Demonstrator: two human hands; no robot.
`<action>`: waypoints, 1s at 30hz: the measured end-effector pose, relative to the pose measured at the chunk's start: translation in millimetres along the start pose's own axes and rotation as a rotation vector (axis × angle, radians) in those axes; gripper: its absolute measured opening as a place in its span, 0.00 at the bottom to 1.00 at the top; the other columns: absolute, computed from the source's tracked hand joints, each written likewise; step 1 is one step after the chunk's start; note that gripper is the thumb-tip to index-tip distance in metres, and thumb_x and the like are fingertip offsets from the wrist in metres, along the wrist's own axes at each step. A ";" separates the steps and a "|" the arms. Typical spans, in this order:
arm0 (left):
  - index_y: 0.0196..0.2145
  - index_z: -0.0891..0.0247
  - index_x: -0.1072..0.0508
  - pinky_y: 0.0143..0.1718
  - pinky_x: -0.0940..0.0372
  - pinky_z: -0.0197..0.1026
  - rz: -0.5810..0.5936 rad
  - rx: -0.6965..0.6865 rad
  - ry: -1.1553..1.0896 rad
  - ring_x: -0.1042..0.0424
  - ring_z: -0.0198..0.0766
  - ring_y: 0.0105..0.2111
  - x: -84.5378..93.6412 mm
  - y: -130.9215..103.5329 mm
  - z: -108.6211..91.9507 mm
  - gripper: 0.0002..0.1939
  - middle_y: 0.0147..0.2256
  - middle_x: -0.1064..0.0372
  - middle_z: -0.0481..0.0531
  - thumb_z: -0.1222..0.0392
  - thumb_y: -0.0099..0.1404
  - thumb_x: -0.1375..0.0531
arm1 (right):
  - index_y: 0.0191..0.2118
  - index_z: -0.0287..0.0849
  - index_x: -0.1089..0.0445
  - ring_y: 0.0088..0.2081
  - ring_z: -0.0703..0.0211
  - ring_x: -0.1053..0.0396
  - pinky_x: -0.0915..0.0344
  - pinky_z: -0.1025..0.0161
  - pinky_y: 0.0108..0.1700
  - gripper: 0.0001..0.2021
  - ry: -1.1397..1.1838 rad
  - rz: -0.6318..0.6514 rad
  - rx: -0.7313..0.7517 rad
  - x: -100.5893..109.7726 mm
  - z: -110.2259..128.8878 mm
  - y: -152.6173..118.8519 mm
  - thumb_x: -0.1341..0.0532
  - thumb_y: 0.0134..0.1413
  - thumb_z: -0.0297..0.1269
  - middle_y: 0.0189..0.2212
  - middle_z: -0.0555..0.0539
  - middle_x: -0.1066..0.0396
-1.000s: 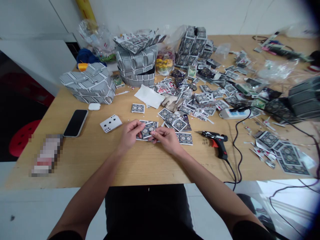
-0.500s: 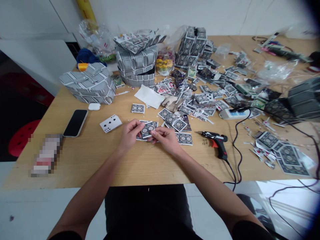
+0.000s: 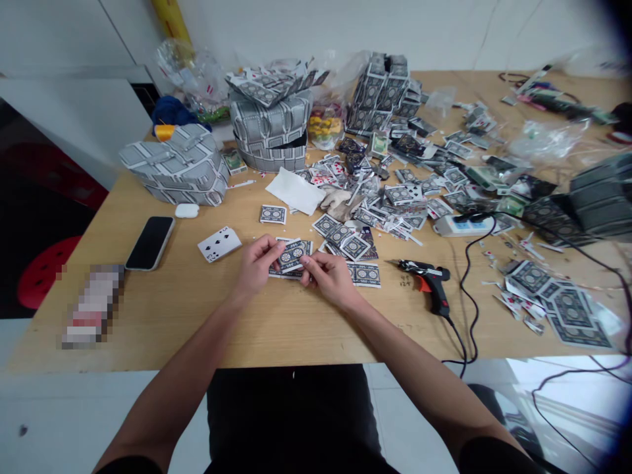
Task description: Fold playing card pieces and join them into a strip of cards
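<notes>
A dark patterned playing card [image 3: 292,255], back side up, is held between my two hands just above the table. My left hand [image 3: 260,263] pinches its left edge between thumb and fingers. At the lower right corner, my right hand [image 3: 329,275] has its thumb and fingertips closed on the card. Beneath and behind it lie more cards in a row; the right end of the row [image 3: 366,274] shows beyond my right hand. Further back are overlapping card pieces [image 3: 345,238]. Left of my left hand, a stack of cards [image 3: 219,244] lies face up, a spade card on top.
A black glue gun [image 3: 430,283] with a cord lies on the right, near a white power strip [image 3: 457,225]. A phone [image 3: 149,243] and earbud case [image 3: 186,210] are on the left. Boxes made of cards [image 3: 269,125] and heaped card scraps [image 3: 405,194] fill the back.
My right thumb has slid slightly right, toward the card's lower right corner, exposing more of the card's back. My left hand keeps its pinch almost unmoved.
</notes>
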State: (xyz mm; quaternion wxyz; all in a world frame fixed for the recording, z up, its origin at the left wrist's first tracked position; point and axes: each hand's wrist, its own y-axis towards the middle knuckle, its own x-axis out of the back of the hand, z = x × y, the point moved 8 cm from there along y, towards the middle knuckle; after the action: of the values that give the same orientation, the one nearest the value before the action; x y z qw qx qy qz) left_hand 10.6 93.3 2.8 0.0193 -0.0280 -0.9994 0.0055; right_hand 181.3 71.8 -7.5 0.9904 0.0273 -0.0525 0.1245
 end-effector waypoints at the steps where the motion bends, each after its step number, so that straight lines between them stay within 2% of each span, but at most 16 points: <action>1: 0.26 0.61 0.31 0.26 0.37 0.36 0.003 0.007 -0.011 0.35 0.32 0.22 -1.2 0.3 0.9 0.26 0.22 0.35 0.44 0.37 0.64 0.32 | 0.23 0.44 0.26 0.21 0.61 0.33 0.36 0.63 0.27 0.31 0.002 -0.009 0.002 0.6 0.0 0.2 0.38 0.67 0.66 0.20 0.48 0.24; 6: 0.34 0.60 0.29 0.23 0.33 0.36 0.088 0.085 -0.098 0.32 0.33 0.22 -13.3 0.1 10.5 0.30 0.26 0.31 0.45 0.28 0.61 0.32 | 0.23 0.45 0.26 0.20 0.61 0.35 0.38 0.63 0.26 0.31 0.014 -0.085 -0.003 7.0 -0.7 1.3 0.38 0.66 0.66 0.19 0.49 0.25; 12: 0.32 0.61 0.28 0.15 0.40 0.33 0.328 0.150 -0.038 0.33 0.30 0.18 -30.7 -8.6 15.4 0.29 0.24 0.30 0.47 0.30 0.64 0.34 | 0.24 0.44 0.26 0.20 0.61 0.35 0.37 0.63 0.24 0.30 0.122 -0.187 -0.062 17.1 -9.1 2.2 0.36 0.64 0.67 0.20 0.49 0.26; 17: 0.30 0.61 0.26 0.17 0.40 0.32 0.340 0.130 -0.027 0.32 0.31 0.19 -30.1 -10.0 11.5 0.24 0.24 0.29 0.48 0.36 0.67 0.34 | 0.25 0.45 0.25 0.21 0.60 0.34 0.35 0.62 0.25 0.29 0.188 -0.157 -0.076 14.4 -13.5 2.9 0.35 0.64 0.65 0.21 0.49 0.26; 20: 0.29 0.62 0.25 0.18 0.38 0.33 0.359 0.136 -0.035 0.31 0.32 0.20 -29.7 -10.3 9.3 0.23 0.25 0.27 0.50 0.38 0.67 0.33 | 0.27 0.45 0.25 0.23 0.57 0.31 0.33 0.60 0.26 0.29 0.245 -0.131 -0.102 11.6 -14.4 2.8 0.35 0.62 0.68 0.23 0.48 0.25; 26: 0.27 0.62 0.25 0.19 0.39 0.33 0.468 0.100 0.028 0.31 0.32 0.21 -38.1 -16.2 4.0 0.25 0.24 0.27 0.50 0.37 0.69 0.35 | 0.28 0.47 0.28 0.24 0.56 0.30 0.30 0.59 0.25 0.28 0.271 -0.163 -0.121 13.8 -11.1 3.1 0.31 0.55 0.70 0.21 0.51 0.28; 30: 0.27 0.62 0.26 0.21 0.39 0.34 0.439 0.063 0.064 0.32 0.32 0.20 -38.5 -16.5 5.4 0.26 0.23 0.28 0.50 0.36 0.69 0.36 | 0.28 0.47 0.29 0.22 0.57 0.32 0.31 0.58 0.25 0.28 0.275 -0.190 -0.122 16.1 -13.9 3.9 0.31 0.56 0.69 0.21 0.51 0.28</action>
State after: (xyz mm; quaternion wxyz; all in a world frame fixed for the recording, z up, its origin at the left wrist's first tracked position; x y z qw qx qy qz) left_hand 47.9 74.6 -3.9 0.0501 -0.2444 -0.9675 0.0400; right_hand 197.3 80.4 -19.3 0.9954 -0.0452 0.0790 0.0297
